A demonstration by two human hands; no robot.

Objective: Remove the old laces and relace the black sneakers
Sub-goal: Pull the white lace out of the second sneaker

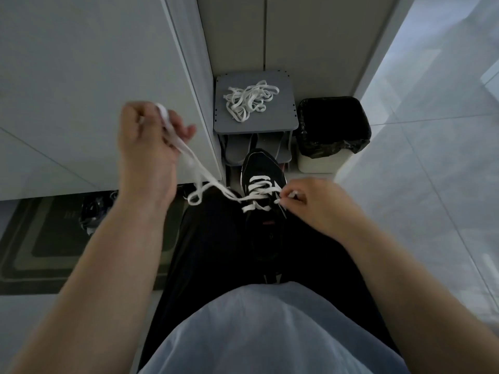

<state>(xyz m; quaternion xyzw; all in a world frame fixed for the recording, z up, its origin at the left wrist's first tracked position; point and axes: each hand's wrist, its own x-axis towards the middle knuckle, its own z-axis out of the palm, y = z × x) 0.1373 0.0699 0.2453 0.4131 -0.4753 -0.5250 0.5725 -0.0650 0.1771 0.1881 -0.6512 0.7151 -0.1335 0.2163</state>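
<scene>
1. The left hand (151,149) is raised at the left, its fingers curled shut round a long flat white shoelace (260,188). The lace wraps over the fingers and runs down slack, with a small loop hanging in it, to the shoe.
2. The right hand (313,203) is beside the shoe's right edge. Its thumb and forefinger pinch the lace's short other end just by an eyelet, and the other fingers are folded in.
3. The black low-top sneaker with a white sole edge (259,163) rests on the person's lap, on black trousers (210,252), with its toe pointing away. White lace crosses its lower eyelets in several bars; the upper part near the tongue is unlaced.
4. A small red tag (267,223) sits on the tongue; its writing is too small to read.
5. A tangled heap of white flat laces (248,102) lies on top of a small grey stool-like shelf (283,114) beyond the shoe, well apart from both hands.
6. Grey slippers (237,149) sit under that shelf top.
7. A pale bin lined with a black plastic bag (332,122) stands just to the right of the shelf.
8. A dark doormat with a lighter border (40,247) lies on the floor at the left; faint marks on it cannot be read.
9. A light blue shirt (256,333) fills the near foreground.
</scene>
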